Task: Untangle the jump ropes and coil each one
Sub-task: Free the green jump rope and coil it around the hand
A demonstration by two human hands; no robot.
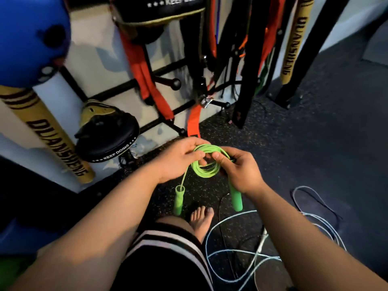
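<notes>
The bright green, smooth plastic jump rope (206, 170) is held above the speckled rubber floor (304, 143), nearly coiled — the left hand (178, 161) pinches its loops, the right hand (242, 172) grips them opposite. Its tubular green handles (178, 199) dangle; next likely comes tucking those ends, then the thin pale-blue cord (206, 242) tangled on the floor

Your green jump rope (206, 164) is wound into a small, tight coil held up off the floor, with its two green handles dangling below, the left handle (178, 199) and the right handle (236, 198). Down at your right the pale blue rope (206, 242) sprawls in loose, tangled loops on the floor — a thin black rope (330, 208) lies among them.
</notes>
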